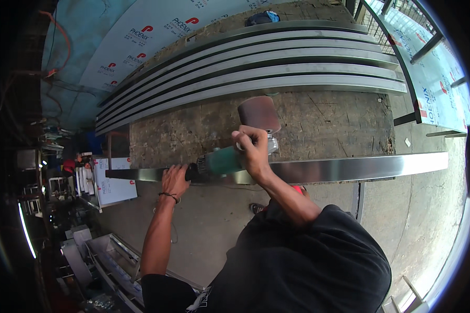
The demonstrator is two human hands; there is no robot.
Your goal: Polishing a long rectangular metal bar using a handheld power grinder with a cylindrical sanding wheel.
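A handheld drum sander with a green body [225, 160] lies crosswise at the near edge of the workbench, over a long brushed-metal tube [350, 168]. Its wide brown abrasive drum [259, 113] points away from me above the wooden top. My right hand [253, 151] is closed around the front grip, just behind the drum. At the black rear end of the sander, my left hand [175, 180] has its fingers curled over the handle, close against the tube. The palm side of each hand is hidden.
Several similar metal tubes [256, 70] lie side by side across the far part of the scratched wooden workbench [324, 120]. A dark blue bundle [262, 19] sits behind them. Film-covered sheets [146, 41] stand at the far left. A metal trough [115, 255] is on the floor at lower left.
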